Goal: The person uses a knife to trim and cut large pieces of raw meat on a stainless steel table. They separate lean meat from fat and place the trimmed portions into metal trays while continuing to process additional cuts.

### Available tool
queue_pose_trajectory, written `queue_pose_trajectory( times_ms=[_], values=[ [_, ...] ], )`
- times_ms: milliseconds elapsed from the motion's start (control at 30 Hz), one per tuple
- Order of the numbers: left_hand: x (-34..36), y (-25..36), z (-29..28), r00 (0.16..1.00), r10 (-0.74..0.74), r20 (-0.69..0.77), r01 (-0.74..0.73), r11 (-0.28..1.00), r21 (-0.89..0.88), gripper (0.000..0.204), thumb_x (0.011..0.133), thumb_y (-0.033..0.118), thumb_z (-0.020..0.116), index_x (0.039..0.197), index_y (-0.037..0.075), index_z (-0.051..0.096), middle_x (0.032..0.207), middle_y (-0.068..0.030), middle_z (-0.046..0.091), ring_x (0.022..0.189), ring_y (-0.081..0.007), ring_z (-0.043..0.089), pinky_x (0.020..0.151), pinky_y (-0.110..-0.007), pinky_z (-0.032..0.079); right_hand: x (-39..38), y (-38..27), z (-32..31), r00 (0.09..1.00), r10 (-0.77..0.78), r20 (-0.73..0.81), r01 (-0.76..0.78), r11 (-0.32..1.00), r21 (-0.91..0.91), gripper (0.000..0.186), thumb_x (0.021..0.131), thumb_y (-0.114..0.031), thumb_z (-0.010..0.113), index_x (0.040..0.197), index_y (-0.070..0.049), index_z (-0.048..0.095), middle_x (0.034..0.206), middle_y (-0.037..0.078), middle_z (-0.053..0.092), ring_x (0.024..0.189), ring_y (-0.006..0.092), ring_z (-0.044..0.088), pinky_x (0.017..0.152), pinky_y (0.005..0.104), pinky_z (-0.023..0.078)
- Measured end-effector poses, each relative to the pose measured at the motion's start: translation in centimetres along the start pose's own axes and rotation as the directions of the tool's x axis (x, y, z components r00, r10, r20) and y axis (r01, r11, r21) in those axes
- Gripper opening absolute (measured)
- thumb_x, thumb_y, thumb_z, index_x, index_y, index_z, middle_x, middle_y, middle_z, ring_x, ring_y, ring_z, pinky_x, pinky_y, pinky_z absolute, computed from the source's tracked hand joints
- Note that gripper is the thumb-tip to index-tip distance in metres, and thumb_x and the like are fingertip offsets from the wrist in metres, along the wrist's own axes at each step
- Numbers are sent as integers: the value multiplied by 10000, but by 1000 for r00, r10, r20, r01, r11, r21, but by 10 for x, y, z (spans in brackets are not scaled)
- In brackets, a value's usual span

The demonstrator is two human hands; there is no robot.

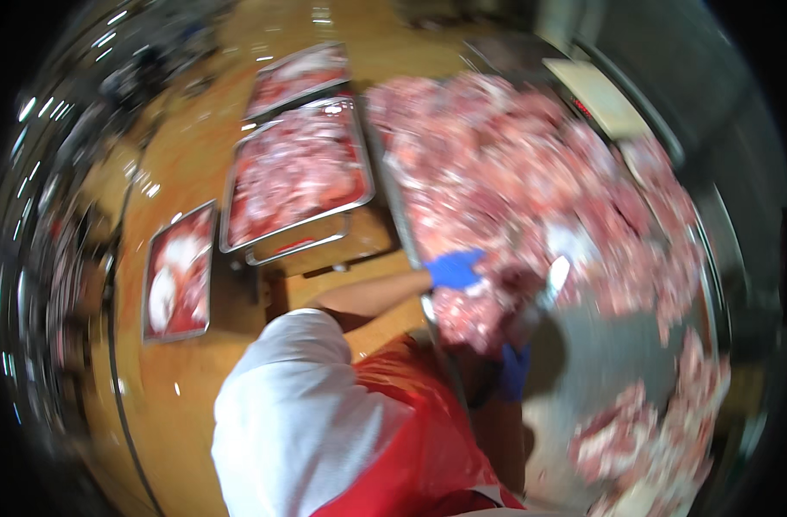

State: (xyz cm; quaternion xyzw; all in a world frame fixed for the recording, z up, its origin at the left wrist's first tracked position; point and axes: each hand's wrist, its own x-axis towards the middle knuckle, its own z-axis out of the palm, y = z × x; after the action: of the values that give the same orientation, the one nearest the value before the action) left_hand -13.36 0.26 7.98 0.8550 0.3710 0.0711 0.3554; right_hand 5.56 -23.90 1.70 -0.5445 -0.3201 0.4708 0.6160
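Observation:
My left hand [455, 270], in a blue glove, lies on a piece of raw meat [471, 320] at the near left edge of the metal table. Its fingers look stretched out over the meat, though motion blurs them. My right hand [516, 372], also gloved in blue, is lower and close to my body, partly hidden behind my arm and the meat. From it a bright knife blade [557, 277] points up and away, beside the meat. The handle is covered by the hand. A large heap of raw meat [497, 164] spreads over the table beyond both hands.
Left of the table stand metal trays of meat: a large one [365, 164], one behind it [300, 59] and a smaller one [146, 293]. More cuts [643, 448] lie at the near right of the steel tabletop [557, 422]. A pale scale-like box [605, 99] stands far right.

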Motion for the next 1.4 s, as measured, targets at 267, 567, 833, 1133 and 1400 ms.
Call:
queue_pose_trajectory(
  times_ms=[267,567,833,1133,1400],
  values=[
    [-80,-12,70,892,97,-441,-97,995,22,669,903,417,595,1447,81,396,1457,-310,385,1315,-502,399,1062,-559,383,24,12,9,982,146,-117,-153,987,-54,453,946,-222,604,1309,31,508,1244,174,547,1126,289,545,970,409,446],
    [-58,1,67,769,271,-580,-220,963,157,708,784,289,717,1397,74,436,1426,-270,420,1269,-467,438,1063,-550,379,32,32,31,650,-745,149,544,319,-776,349,925,-232,644,1178,8,619,1114,216,622,1038,378,603,943,494,476],
    [-1,3,32,950,97,-296,-102,995,-2,750,875,403,668,1415,-59,427,1457,-273,442,1359,-390,440,1121,-425,376,42,17,35,977,-42,-210,74,987,146,73,936,-105,635,1002,-76,650,845,27,643,764,120,612,690,314,520],
    [-27,163,40,627,772,100,-752,634,-179,553,788,151,693,1315,76,543,1409,-247,461,1332,-440,415,1104,-507,359,-87,-66,9,681,201,-704,127,915,384,260,970,-134,603,1209,-38,564,932,2,599,780,79,562,674,260,498],
    [44,339,223,87,995,-39,-800,47,-598,598,804,211,784,1333,75,540,1275,-193,530,1279,-314,488,964,-394,503,-261,-39,-77,101,9,-995,89,996,18,219,961,-142,586,1120,7,609,929,25,651,810,115,577,728,290,480]
  ],
)
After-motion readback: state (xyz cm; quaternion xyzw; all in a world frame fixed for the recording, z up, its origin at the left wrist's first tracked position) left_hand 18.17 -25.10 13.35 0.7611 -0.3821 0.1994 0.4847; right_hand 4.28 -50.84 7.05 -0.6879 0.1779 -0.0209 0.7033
